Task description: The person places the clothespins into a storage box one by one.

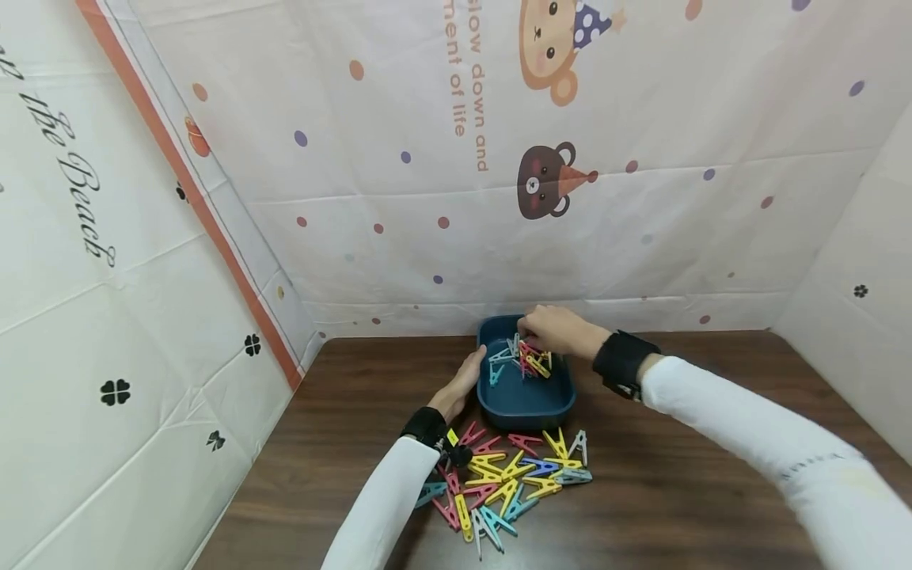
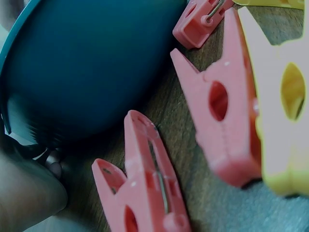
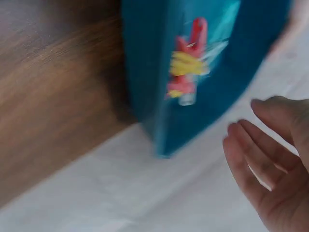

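Observation:
A dark blue plastic tub [image 1: 526,418] stands on the table against the back wall. My left hand [image 1: 461,380] holds its left side, thumb at the rim; the left wrist view shows part of that hand [image 2: 29,188] low against the outer wall. Over the tub's back right corner is my right hand [image 1: 559,328]. In the right wrist view this hand [image 3: 270,164] has its fingers spread apart with nothing between them, just beyond the rim. Inside the tub lie several clothespins [image 1: 538,366], red, yellow and light blue.
In front of the tub, a loose pile of pink, yellow, blue and grey clothespins [image 1: 463,518] spreads over the brown wooden table [image 1: 663,507]. Some pink clothespins [image 2: 149,188] lie close beside the tub and left wrist. White printed cloth [image 1: 399,261] hangs behind.

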Demonstrator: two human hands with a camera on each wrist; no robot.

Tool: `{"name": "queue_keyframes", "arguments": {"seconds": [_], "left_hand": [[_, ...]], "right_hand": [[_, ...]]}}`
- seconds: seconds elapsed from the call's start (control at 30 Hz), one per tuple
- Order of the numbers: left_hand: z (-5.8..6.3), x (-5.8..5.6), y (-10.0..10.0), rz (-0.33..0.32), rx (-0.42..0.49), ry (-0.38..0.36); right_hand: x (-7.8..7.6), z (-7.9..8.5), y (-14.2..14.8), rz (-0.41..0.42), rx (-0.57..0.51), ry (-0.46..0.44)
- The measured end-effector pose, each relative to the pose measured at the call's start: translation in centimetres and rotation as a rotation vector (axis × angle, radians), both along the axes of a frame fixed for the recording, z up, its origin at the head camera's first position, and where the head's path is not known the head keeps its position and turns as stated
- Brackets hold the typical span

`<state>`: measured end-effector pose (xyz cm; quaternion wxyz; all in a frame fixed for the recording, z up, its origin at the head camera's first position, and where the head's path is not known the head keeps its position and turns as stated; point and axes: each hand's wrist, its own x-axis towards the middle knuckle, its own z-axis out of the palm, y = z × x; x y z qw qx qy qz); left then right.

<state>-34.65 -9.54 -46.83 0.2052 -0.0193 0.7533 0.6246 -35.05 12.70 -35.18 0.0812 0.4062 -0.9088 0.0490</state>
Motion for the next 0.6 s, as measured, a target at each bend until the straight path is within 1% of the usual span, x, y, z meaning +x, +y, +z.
{"name": "queue_keyframes", "arguments": {"seconds": [0.07,0.17,0.27,0.33,0.4,0.47,0.5,0.6], "left_hand": [[-0.2,0.3,-0.1,0.006,-0.004,-0.001],[-0.4,0.6,-0.4,0.016,-0.006,0.000],[-0.5,0.9,-0.5,0.017,-0.013,-0.009],[-0.4,1.1,-0.5,0.018,-0.015,-0.010],[-0.3,1.2,-0.5,0.023,-0.015,-0.009],[-0.2,1.1,-0.4,0.027,-0.018,-0.003],[-0.1,1.1,-0.3,0.028,-0.021,-0.001],[0.1,1.1,-0.1,0.020,-0.029,0.002]], "right_hand": [[2.2,1.1,0.3,0.034,-0.030,0.070],[5.8,2.6,1.2,0.071,-0.061,0.124],[9.1,3.5,2.5,0.095,-0.057,0.132],[11.1,3.6,3.4,0.116,-0.037,0.125],[13.0,3.0,4.0,0.149,-0.024,0.100],[14.9,1.6,4.5,0.192,-0.010,0.057],[15.8,0.7,4.8,0.213,-0.009,0.013],[18.6,-2.7,5.8,0.281,-0.020,-0.165]]}}
